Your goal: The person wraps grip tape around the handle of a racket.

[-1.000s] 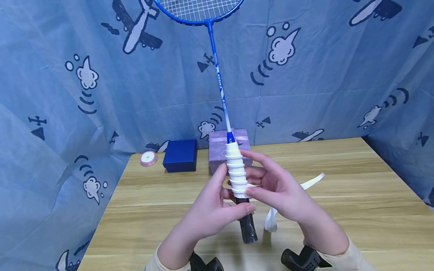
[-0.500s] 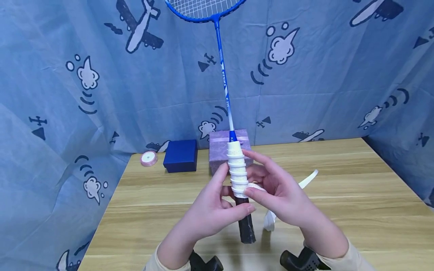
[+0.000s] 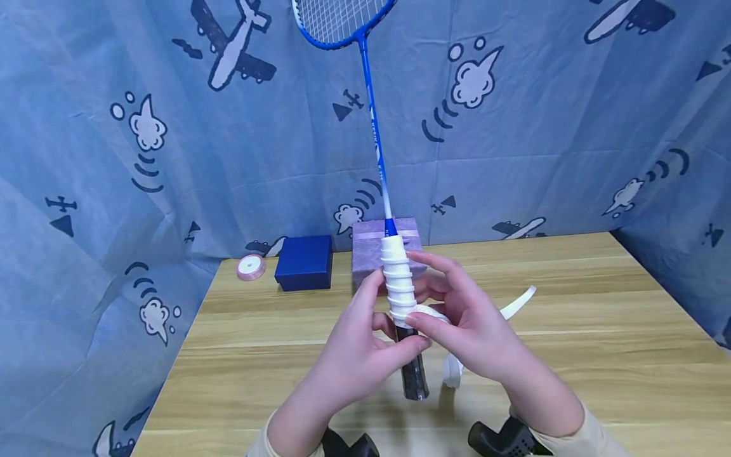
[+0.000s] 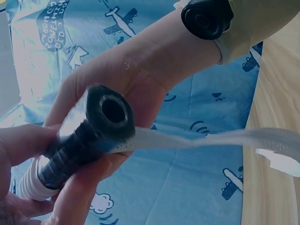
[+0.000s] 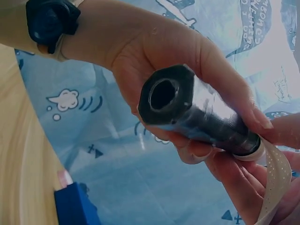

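Note:
A blue-and-white badminton racket [image 3: 377,139] is held upright over the table, strings at the top and partly out of view. White perforated grip tape [image 3: 398,279] winds round the upper handle in ridged turns. Below it the handle [image 3: 414,374] is bare and black; its hollow butt end [image 5: 164,96] faces the right wrist camera. My left hand [image 3: 365,349] grips the handle, thumb over the black part. With thumb and fingers, my right hand [image 3: 465,317] pinches the tape at the lowest turn. A loose tape tail [image 4: 225,139] trails off to the right behind the right hand.
On the wooden table [image 3: 257,355], a pink ribbon roll [image 3: 250,267], a dark blue box [image 3: 303,263] and a purple box [image 3: 365,254] stand along the back edge. A blue patterned curtain [image 3: 257,146] hangs behind and at the sides.
The racket has turned about its shaft, so its head looks narrower. Its handle has risen slightly. The loose tape's far end has drawn a little to the left. Both hands keep their hold.

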`<state>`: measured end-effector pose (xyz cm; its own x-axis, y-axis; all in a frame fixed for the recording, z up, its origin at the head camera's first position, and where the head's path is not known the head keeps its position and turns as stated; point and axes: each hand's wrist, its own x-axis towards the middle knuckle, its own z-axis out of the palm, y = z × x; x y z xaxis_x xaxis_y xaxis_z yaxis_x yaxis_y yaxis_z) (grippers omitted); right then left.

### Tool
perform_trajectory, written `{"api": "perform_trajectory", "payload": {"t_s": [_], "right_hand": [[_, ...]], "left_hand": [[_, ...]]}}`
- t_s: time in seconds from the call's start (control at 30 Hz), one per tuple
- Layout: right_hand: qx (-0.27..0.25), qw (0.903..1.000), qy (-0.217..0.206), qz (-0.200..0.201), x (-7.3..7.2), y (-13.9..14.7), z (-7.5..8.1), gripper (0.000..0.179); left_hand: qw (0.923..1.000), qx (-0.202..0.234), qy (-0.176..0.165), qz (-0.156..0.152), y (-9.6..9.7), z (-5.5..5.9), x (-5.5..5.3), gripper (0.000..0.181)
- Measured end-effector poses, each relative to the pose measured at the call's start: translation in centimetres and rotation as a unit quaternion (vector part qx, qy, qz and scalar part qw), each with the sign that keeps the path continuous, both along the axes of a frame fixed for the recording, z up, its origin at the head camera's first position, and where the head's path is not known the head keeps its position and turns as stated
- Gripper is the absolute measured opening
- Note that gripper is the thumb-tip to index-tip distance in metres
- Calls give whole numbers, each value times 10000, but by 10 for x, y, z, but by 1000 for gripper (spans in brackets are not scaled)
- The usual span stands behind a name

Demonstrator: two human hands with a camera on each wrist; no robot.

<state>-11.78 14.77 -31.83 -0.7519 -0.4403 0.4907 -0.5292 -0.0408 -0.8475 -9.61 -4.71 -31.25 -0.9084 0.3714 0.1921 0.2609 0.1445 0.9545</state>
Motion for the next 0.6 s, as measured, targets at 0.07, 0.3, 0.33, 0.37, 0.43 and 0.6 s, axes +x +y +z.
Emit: {"api": "perform_trajectory", "payload": {"t_s": [0.07, 0.3, 0.33, 0.37, 0.43, 0.6], "right_hand": [[-53, 9999, 32, 89, -1, 0, 0, 73], [-70, 9987, -258, 431, -2, 6, 0, 72], [-101, 9980, -332, 533, -2, 7, 1, 72], [-151, 9970, -387, 656, -3, 7, 2, 73], [-262, 9944, -500, 890, -3, 8, 3, 74], [-364, 9927, -582, 987, -2, 8, 4, 75]], "left_hand": [[9995, 194, -181, -144, -1, 0, -1, 82], [9957, 607, -504, -476, -2, -1, -3, 82], [9949, 667, -530, -532, -2, -1, -3, 82], [9941, 727, -539, -599, -2, -1, -3, 82], [9922, 842, -549, -743, -2, -2, -3, 82], [9875, 1046, -501, -1065, -3, -3, -4, 81]]}}
